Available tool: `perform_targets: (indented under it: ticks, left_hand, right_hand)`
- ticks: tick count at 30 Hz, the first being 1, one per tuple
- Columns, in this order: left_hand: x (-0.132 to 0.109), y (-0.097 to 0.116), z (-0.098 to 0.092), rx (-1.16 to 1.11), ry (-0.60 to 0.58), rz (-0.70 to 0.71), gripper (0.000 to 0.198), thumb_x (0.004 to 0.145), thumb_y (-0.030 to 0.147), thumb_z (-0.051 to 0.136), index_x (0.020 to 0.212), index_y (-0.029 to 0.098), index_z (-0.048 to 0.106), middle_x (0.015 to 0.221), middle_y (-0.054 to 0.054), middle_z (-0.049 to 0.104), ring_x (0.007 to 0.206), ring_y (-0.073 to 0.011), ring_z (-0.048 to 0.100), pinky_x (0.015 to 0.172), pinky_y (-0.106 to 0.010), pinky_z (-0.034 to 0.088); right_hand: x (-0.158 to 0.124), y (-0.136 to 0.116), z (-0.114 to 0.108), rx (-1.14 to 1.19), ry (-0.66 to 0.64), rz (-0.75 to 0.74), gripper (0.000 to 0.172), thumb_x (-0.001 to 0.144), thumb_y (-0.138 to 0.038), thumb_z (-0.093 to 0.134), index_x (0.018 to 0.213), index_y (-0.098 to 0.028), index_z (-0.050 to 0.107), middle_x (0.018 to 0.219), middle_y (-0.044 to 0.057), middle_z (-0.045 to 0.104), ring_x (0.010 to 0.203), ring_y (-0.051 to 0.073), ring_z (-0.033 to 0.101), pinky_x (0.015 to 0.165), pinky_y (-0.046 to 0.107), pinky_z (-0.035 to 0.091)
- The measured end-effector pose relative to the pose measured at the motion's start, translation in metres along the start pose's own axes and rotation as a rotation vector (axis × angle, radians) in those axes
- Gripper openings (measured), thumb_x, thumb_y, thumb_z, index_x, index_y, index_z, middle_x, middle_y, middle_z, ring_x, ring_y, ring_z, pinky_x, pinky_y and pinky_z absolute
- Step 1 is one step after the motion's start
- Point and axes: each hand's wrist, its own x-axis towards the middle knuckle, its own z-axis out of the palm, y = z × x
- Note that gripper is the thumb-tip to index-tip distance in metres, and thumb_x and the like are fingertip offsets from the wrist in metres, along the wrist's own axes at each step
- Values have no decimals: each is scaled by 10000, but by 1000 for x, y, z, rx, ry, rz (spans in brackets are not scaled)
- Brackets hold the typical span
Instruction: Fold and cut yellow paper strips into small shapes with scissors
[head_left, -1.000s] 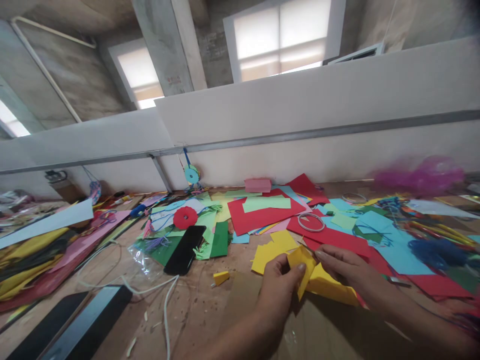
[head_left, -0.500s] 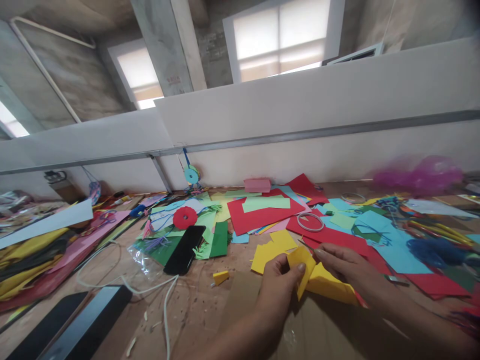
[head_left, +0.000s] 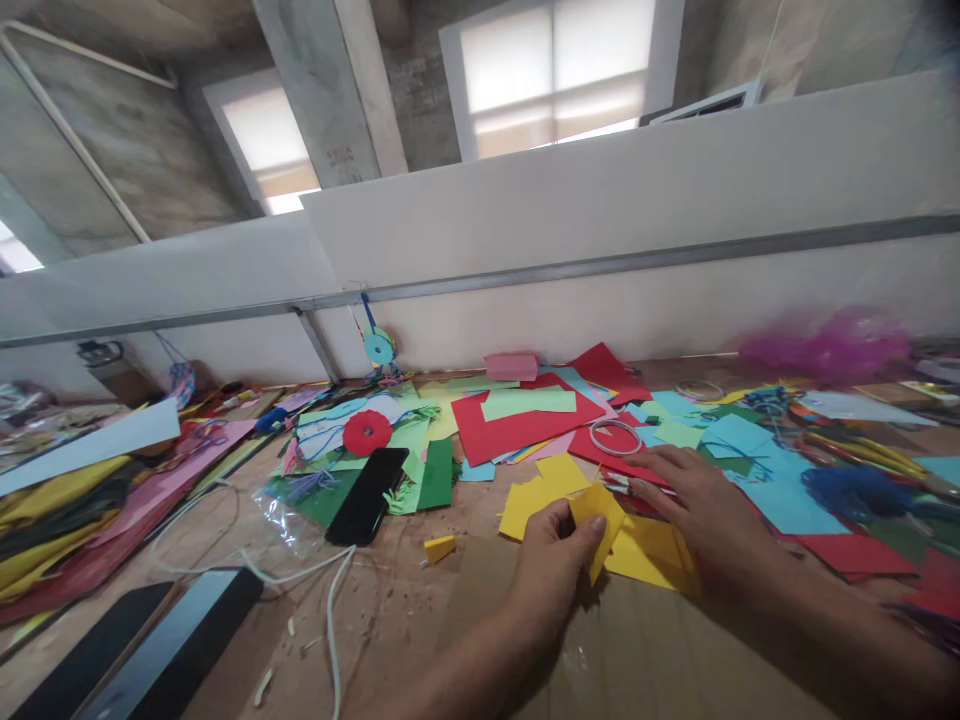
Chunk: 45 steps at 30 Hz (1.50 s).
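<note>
My left hand [head_left: 553,545] is closed on a folded piece of yellow paper [head_left: 600,525], thumb in front and fingers behind. My right hand [head_left: 694,500] is just to the right, its fingers stretched out towards the left over the red sheets. Beneath those fingers shows a slim red and whitish tool [head_left: 634,483], mostly hidden, so its kind is unclear. Another yellow paper piece [head_left: 649,555] lies between the hands, partly under my right forearm, on brown cardboard [head_left: 600,660]. More yellow sheets [head_left: 529,505] lie behind my left hand.
A white ring [head_left: 615,437] lies on red paper [head_left: 487,430] behind the hands. Left of them are a black phone [head_left: 367,495], a white cable [head_left: 334,620], a small yellow piece [head_left: 439,548] and a red disc [head_left: 367,433]. Blue sheets [head_left: 795,490] and blue yarn [head_left: 851,492] lie right.
My right hand has drawn back from the folded yellow paper, and its fingers have straightened. The other yellow piece now lies flatter. My left hand keeps its hold.
</note>
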Motion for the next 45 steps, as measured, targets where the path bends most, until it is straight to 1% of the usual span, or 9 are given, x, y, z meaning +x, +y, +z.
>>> perform_targets:
  ticks: [5,9,13,20,29,34,38,41,45]
  left_hand:
    - [-2,4,4,152,-57,69,476,604,524,810,781,104,674,707,-35,610,643,-116,512,612,-231,381]
    - [-2,4,1,269,-69,63,480,708,607,692,670,141,583,608,9,522,547,-92,438,530,-225,322]
    - [-3,4,-3,339,-39,20,502,801,661,528,710,169,566,502,28,477,446,-108,426,471,-237,320]
    - [-4,1,-3,423,-41,54,287,780,441,652,727,163,607,697,-29,617,590,-120,512,570,-240,382]
    - [-3,0,-5,510,-74,172,201,843,353,587,768,166,600,754,-19,601,729,-146,522,683,-260,388]
    - [-3,2,-6,538,-44,204,206,838,332,591,714,174,546,690,8,546,693,-136,483,662,-252,365]
    - [2,2,-7,454,39,173,204,802,366,638,839,178,569,797,-2,564,688,-125,480,655,-245,374]
    - [4,0,-7,350,149,77,413,737,468,703,998,190,542,910,-19,576,639,-106,471,614,-240,370]
    - [0,-5,-5,176,21,-69,491,821,623,544,935,149,605,834,-57,624,679,-144,543,646,-261,384]
  right_hand:
    - [-9,-43,3,609,-278,208,352,790,-547,656,903,-215,688,903,51,699,866,250,638,753,340,502]
    - [-12,-48,5,740,-143,307,345,706,-520,752,684,-202,620,666,-13,611,626,160,568,576,263,447]
    - [-12,-41,0,858,-27,400,342,682,-485,789,682,-200,601,644,-29,598,588,143,565,545,252,445]
    - [-12,-44,-5,937,0,391,313,688,-453,803,698,-198,622,639,-29,630,586,143,591,556,256,474]
    - [-15,-36,6,955,-98,470,314,667,-456,814,775,-190,687,688,9,695,604,165,628,560,271,484]
    - [-15,-44,6,842,-68,352,284,668,-444,799,700,-186,684,618,-27,618,535,106,528,518,222,429]
    - [-18,-47,3,706,-27,225,228,719,-425,757,768,-206,717,690,8,682,647,170,629,610,268,504]
    - [-23,-42,2,432,88,-60,94,816,-307,674,849,-241,732,876,43,738,845,219,683,753,315,537]
    - [-29,-31,9,134,194,-397,311,811,-77,536,934,-282,735,1000,39,743,927,205,701,819,321,554]
